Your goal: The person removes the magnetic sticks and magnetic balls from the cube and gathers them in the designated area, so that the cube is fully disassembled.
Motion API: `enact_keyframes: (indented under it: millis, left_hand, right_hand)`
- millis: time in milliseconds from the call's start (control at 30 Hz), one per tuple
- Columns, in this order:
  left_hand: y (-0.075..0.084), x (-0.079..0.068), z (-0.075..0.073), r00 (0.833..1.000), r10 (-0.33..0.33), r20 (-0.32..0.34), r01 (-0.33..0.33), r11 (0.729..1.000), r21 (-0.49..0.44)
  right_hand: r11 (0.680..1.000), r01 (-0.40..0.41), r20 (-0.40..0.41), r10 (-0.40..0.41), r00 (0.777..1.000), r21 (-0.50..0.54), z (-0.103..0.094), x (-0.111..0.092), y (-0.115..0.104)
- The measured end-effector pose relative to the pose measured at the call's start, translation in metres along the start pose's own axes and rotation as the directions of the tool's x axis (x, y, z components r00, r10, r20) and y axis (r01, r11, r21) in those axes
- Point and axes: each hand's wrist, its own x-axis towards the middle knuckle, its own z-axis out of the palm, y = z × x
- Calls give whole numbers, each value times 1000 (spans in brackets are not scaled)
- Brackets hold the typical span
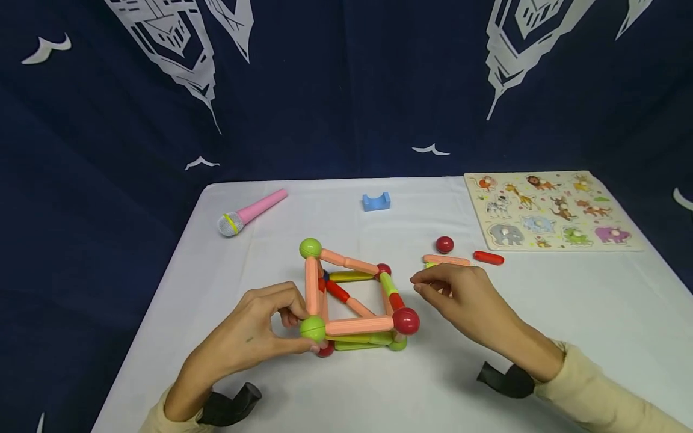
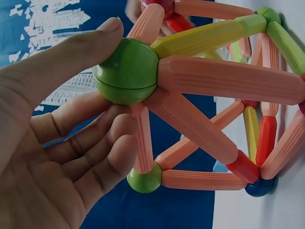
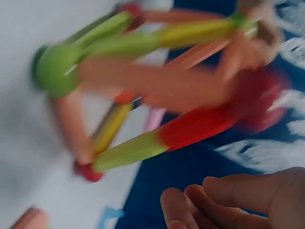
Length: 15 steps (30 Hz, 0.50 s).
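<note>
Over white cloth (image 1: 346, 394), the left grip (image 1: 258, 322) pinches a green ball (image 1: 313, 328); the right grip (image 1: 472, 293) hangs empty, loosely curled.

The left hand (image 2: 43, 167) is pinching a green ball (image 2: 126, 71) between thumb and bent fingers. Salmon rods (image 2: 231, 80) and a yellow rod (image 2: 200, 38) are spreading from it beyond the fingertips. A second green ball (image 2: 145, 179) is sitting near the little finger, a dark blue ball (image 2: 259, 188) well beyond.
</note>
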Motion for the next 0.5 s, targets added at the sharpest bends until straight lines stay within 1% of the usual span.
enact_keyframes:
  millis: [67, 167, 267, 333, 433, 500]
  left_hand:
    - [2, 1, 0, 1000, -12, 11, 12, 1000, 13]
    - [3, 2, 0, 1000, -19, 18, 19, 1000, 13]
    - [4, 2, -1, 999, -28, 24, 28, 1000, 13]
    - [5, 2, -1, 998, -47, 30, 46, 999, 28]
    - [7, 1, 0, 996, -75, 40, 72, 995, 65]
    - [9, 1, 0, 996, -79, 48, 75, 994, 78]
  right_hand:
    - [1000, 2, 12, -2, 1000, -1, -9, -12, -13]
    - [999, 14, 31, -13, 999, -31, -14, -23, -31]
    - [996, 16, 55, -12, 998, -83, -12, -29, -44]
    - [992, 17, 61, -10, 998, -124, -9, -32, -49]
    - [987, -5, 56, 14, 998, -162, -3, -33, -54]
    - [983, -9, 42, 17, 999, -184, 1, -33, -54]
